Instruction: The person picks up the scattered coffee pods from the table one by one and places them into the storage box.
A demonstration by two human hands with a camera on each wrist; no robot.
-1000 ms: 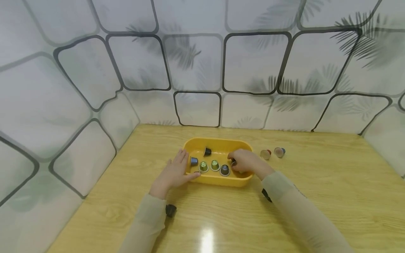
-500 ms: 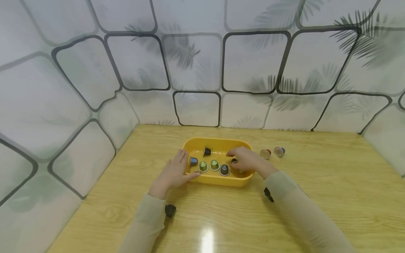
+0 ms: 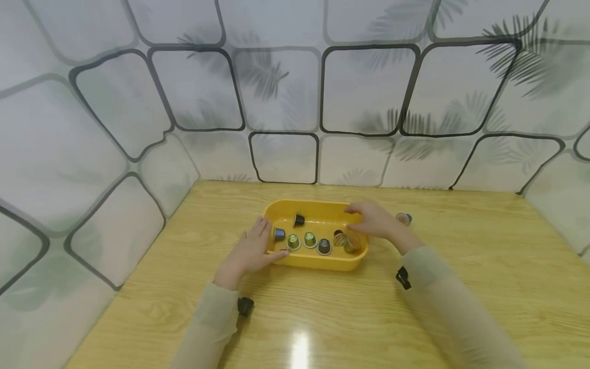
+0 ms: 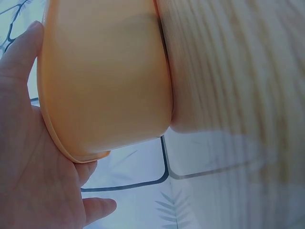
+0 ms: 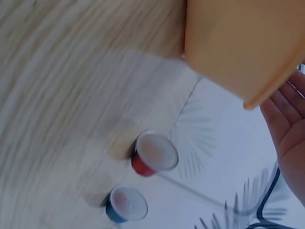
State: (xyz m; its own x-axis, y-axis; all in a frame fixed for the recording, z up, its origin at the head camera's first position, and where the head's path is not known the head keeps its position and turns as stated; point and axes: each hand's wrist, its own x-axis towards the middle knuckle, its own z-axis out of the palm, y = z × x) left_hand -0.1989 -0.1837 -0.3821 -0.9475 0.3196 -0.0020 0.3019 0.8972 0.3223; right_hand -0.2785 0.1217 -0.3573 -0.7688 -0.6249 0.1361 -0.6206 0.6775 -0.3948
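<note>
A yellow plastic bin (image 3: 322, 262) on the table holds several coffee capsules. Among them are a black capsule (image 3: 299, 220), a blue capsule (image 3: 278, 234), a green capsule (image 3: 310, 239) and a dark grey capsule (image 3: 324, 246). My left hand (image 3: 251, 251) rests against the bin's left end, fingers straight along the rim and thumb over the front edge. At the right end, my right hand (image 3: 375, 221) hovers over the rim with thumb and fingers spread, nothing between them. Below it in the bin lie a tilted capsule (image 3: 340, 239) and a gold-toned capsule (image 3: 352, 244).
Outside the bin, to the right, a blue capsule (image 3: 403, 219) lies on the table (image 3: 332, 318). Beside it, a red capsule (image 5: 153, 155) shows in the right wrist view, hidden behind my hand in the head view. A patterned white wall (image 3: 286, 159) borders the table's back.
My right hand has let go of a capsule at the bin's right end, opened, and lifted up and right toward the rim. The left hand stays on the bin.
</note>
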